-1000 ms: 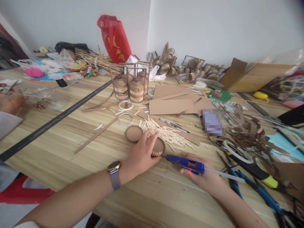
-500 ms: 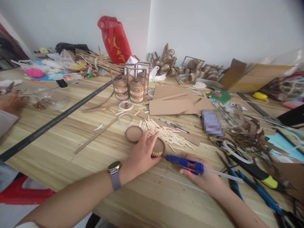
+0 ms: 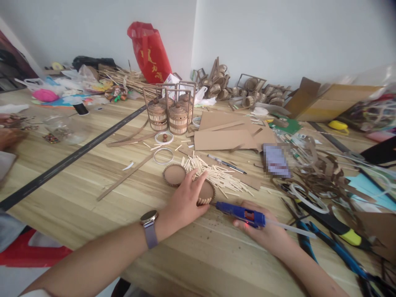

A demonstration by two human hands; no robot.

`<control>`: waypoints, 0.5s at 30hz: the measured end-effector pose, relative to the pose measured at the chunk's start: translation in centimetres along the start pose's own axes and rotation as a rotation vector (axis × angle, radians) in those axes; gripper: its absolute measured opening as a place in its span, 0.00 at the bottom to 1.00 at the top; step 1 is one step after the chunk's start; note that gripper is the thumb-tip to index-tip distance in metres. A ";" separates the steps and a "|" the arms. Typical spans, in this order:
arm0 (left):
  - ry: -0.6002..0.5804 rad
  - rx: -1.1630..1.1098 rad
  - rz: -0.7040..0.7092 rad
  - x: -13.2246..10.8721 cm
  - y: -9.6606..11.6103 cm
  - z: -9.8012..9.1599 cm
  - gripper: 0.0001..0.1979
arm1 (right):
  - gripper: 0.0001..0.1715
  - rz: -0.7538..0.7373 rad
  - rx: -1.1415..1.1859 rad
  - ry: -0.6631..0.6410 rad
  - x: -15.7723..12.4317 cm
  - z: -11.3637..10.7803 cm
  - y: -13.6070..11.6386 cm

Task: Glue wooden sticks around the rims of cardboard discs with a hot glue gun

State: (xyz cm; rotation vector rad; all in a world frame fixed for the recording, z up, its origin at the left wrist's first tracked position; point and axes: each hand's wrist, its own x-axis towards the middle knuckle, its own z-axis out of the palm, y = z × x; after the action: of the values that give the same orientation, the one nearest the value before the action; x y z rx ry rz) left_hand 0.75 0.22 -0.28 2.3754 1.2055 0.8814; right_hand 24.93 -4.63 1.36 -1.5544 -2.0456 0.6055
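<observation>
My left hand (image 3: 185,202), with a watch on its wrist, spans the left side of a small round cardboard piece (image 3: 207,190) and steadies it on the table. A few short pale sticks stand along that piece's near rim. In my right hand (image 3: 262,227) is a blue hot glue gun (image 3: 239,212) with a translucent glue stick (image 3: 291,228) coming out of its back. Its nozzle meets the rim beside the sticks, close to my left thumb. A second round cardboard piece (image 3: 174,175) lies just left of my fingers. Behind them spreads a pile of short sticks (image 3: 224,177).
Lidded miniature baskets with frames (image 3: 177,117) stand behind, near cardboard sheets (image 3: 222,138) and a pen (image 3: 227,163). Pliers (image 3: 337,249) and a white ring (image 3: 309,199) lie right. A black strip (image 3: 77,152) crosses the table. Another person's hand (image 3: 10,136) is far left.
My hands, the glue gun and the round piece stay in place. The other person's hand at the far left has shifted slightly outward.
</observation>
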 end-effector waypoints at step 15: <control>-0.003 0.007 0.000 -0.1 0.0 -0.1 0.46 | 0.32 0.295 0.404 -0.412 -0.1 -4.0 1.4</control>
State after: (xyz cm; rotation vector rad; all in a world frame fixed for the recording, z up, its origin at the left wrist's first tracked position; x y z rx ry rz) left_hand 0.64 0.17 -0.23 2.3812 1.2097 0.8750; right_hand 28.53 -4.15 3.58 -1.5825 -1.8105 1.4564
